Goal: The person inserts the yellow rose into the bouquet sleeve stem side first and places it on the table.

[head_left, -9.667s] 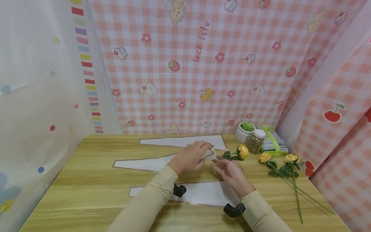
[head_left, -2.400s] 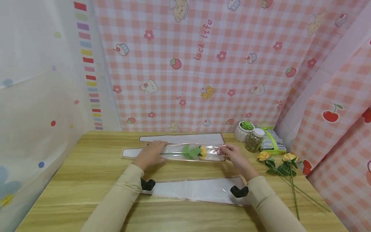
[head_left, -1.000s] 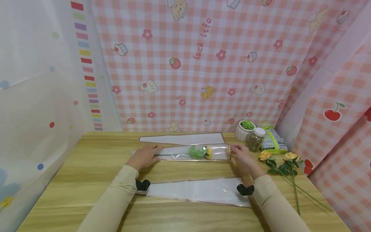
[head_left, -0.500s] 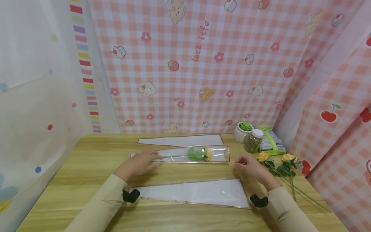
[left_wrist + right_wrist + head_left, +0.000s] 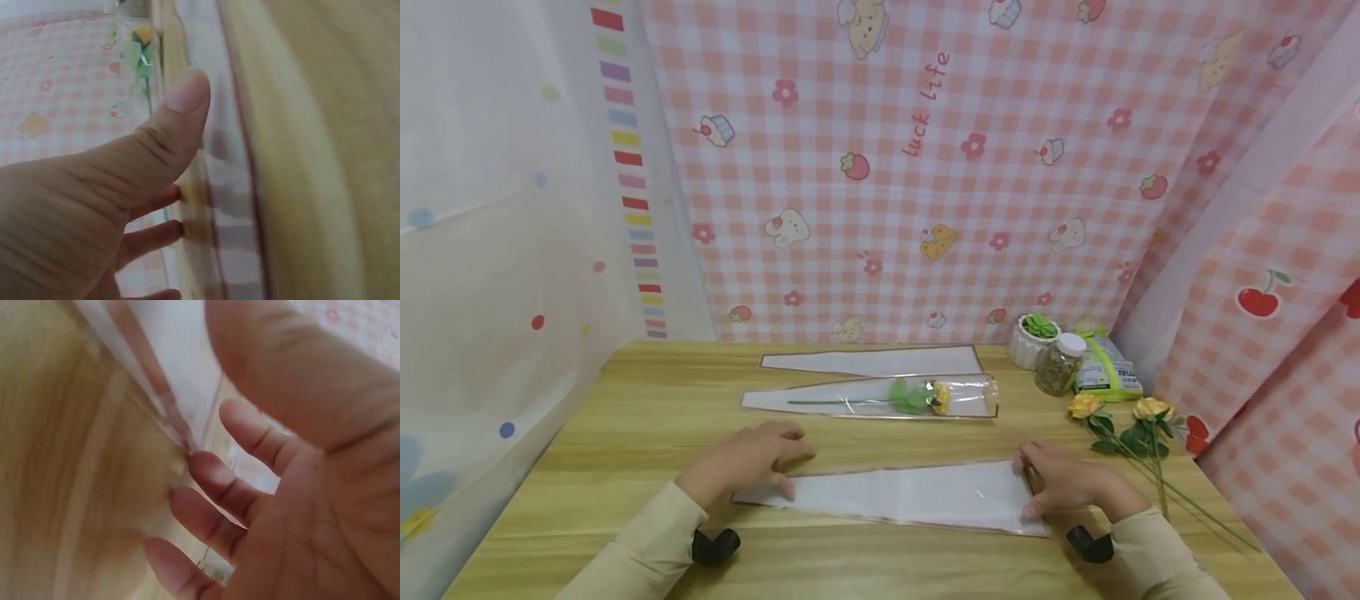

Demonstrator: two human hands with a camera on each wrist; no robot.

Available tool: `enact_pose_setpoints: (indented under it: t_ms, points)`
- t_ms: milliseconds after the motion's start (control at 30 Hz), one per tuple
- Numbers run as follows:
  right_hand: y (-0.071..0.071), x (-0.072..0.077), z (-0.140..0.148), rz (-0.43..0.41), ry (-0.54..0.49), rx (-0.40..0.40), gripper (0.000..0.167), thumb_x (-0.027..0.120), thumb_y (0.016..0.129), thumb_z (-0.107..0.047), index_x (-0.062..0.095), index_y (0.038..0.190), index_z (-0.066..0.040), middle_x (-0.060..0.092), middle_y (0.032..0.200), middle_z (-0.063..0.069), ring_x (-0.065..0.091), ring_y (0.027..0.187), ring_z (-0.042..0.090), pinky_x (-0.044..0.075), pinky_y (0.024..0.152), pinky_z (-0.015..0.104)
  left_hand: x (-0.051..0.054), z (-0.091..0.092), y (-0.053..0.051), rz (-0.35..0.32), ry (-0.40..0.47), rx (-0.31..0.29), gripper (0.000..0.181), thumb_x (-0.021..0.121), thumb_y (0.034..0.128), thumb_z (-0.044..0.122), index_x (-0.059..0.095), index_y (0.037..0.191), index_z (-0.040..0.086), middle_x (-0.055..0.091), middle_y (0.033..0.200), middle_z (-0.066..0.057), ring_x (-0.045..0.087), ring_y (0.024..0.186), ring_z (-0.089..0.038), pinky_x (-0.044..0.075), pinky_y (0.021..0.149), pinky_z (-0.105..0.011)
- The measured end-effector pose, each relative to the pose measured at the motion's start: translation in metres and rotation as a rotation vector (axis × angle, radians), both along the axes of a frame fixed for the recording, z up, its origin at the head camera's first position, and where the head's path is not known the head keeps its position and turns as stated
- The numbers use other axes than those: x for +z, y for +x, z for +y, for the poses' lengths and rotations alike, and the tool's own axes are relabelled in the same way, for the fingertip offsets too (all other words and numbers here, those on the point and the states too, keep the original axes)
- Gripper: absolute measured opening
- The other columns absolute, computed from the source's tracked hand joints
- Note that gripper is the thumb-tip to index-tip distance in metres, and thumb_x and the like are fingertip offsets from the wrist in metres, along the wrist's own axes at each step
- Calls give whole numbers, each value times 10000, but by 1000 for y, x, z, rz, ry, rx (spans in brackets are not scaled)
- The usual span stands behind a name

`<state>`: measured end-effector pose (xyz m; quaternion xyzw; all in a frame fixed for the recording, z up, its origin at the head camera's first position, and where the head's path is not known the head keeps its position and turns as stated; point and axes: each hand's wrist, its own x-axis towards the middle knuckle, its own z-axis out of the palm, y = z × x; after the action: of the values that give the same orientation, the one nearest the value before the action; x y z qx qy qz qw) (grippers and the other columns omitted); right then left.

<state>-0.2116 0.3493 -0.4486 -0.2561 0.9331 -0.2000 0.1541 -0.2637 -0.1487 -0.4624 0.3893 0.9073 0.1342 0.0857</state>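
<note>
A flat, tapered flower sleeve (image 5: 917,496), white with a reddish-brown border, lies nearest the person. Above its narrow left end my left hand (image 5: 745,462) is spread; the left wrist view shows the thumb (image 5: 187,94) over the sleeve, contact unclear. At the wide right end is my right hand (image 5: 1067,482), fingers loosely bent; in the right wrist view its fingertips (image 5: 209,464) are by the sleeve's edge, gripping nothing visible. Farther back, a second sleeve (image 5: 973,408) with a clear front contains a yellow rose (image 5: 940,398), its green stem pointing left.
A third sleeve (image 5: 880,361) lies at the table's back edge. Two yellow roses (image 5: 1152,408) with crossed stems lie at right. Behind them stand a white pot with a succulent (image 5: 1033,342), a lidded jar (image 5: 1060,365) and a grey-and-green packet (image 5: 1107,367).
The rose has gone into the middle sleeve, which shifted slightly right. Both hands have since let go of it and come nearer, to the two ends of the front sleeve.
</note>
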Motion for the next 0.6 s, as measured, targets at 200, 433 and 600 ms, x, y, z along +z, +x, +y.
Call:
enact_pose_setpoints:
  t_ms: [200, 433, 600]
  points:
    - [-2, -5, -7, -19, 3, -71, 550, 916, 698, -311, 513, 1029, -137, 451, 1041, 44, 405, 970, 240, 390, 831, 393, -6, -2, -1, 79, 29, -16, 685, 763, 807, 435, 619, 1393, 110, 524, 1458, -181, 452, 1354, -404, 413, 1007, -686]
    - [-6, -13, -2, 34, -62, -1, 341, 839, 798, -260, 523, 873, -156, 395, 866, -40, 360, 819, 148, 305, 701, 285, -5, -4, 1, 89, 37, -10, 661, 751, 814, 423, 624, 1383, 111, 534, 1450, -157, 460, 1348, -393, 426, 987, -688]
    - [-4, -15, -5, 11, -124, -37, 229, 756, 887, -157, 545, 798, -142, 419, 837, -23, 367, 800, 150, 295, 694, 273, -4, -3, 2, 94, 30, -5, 672, 756, 799, 430, 628, 1376, 111, 542, 1439, -157, 471, 1338, -387, 434, 981, -684]
